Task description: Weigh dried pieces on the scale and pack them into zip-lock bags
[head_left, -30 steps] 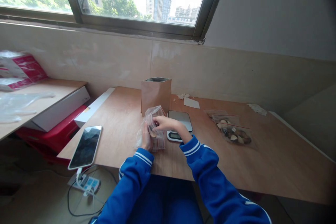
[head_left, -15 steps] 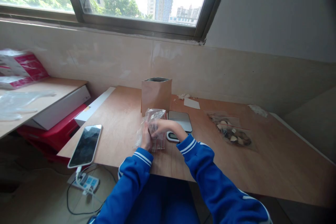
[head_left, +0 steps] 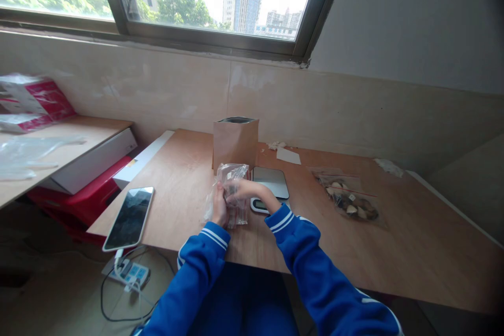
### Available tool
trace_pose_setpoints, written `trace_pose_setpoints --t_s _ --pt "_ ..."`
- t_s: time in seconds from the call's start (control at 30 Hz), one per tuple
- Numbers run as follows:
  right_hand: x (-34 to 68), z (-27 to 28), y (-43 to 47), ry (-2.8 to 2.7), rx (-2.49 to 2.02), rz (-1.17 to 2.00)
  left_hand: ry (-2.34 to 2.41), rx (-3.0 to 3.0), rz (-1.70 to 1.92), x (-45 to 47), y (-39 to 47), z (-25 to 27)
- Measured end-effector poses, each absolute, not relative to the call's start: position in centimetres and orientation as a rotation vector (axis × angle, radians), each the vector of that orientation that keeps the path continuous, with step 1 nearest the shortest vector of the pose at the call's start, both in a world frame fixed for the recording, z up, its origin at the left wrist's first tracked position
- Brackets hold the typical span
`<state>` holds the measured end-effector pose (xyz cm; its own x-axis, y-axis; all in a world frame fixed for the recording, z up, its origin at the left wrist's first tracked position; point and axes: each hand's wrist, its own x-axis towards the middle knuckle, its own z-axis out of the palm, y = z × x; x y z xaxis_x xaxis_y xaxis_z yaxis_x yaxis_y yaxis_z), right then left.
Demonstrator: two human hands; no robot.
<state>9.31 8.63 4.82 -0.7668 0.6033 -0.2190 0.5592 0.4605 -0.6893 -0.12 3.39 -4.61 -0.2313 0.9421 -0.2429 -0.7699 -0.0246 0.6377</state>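
Clear plastic bags [head_left: 233, 172], some with red edge strips, lie on the table in front of me. My left hand [head_left: 219, 207] is closed on the bags from their left side. From the right, my right hand [head_left: 244, 189] reaches over them with its fingers bent down and pinched at the plastic close to my left fingers. Its fingertips are partly hidden. Just behind the bags stands an upright brown paper pouch [head_left: 235, 142] with its top open. A small flat scale [head_left: 270, 182] sits right of the bags, partly covered by my right wrist.
Zip bags [head_left: 356, 206] holding dark and pale pieces lie on the right. A white card [head_left: 289, 156] is near the wall. A phone [head_left: 129, 218] on a charging cable lies at the left edge, above a power strip [head_left: 136, 273]. A side table [head_left: 98, 126] stands left.
My right fingers have shifted slightly on the plastic, close to my left hand. The bags, pouch and scale stay in place; the view has moved very slightly.
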Motion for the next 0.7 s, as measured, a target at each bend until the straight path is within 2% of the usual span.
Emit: trace_pose_setpoints --t_s 0.13,0.33,0.4,0.57,0.7 --pt "10.5 4.9 9.0 -2.474 -1.067 1.111 0.774 0.395 1.680 0.1 3.4 -4.4" --pt "11.5 5.6 9.2 -2.010 -0.858 1.285 0.757 0.480 1.729 0.5 3.2 -3.6" --pt "11.6 6.9 9.6 -1.885 -0.797 1.250 0.786 0.510 1.674 0.4 3.1 -3.6" --pt "10.8 12.4 14.1 -1.621 -0.732 0.672 0.959 0.462 1.559 0.0 2.9 -3.9" --pt "9.6 15.5 19.5 -1.714 -0.717 0.286 0.990 0.448 1.566 -0.1 2.9 -3.9"
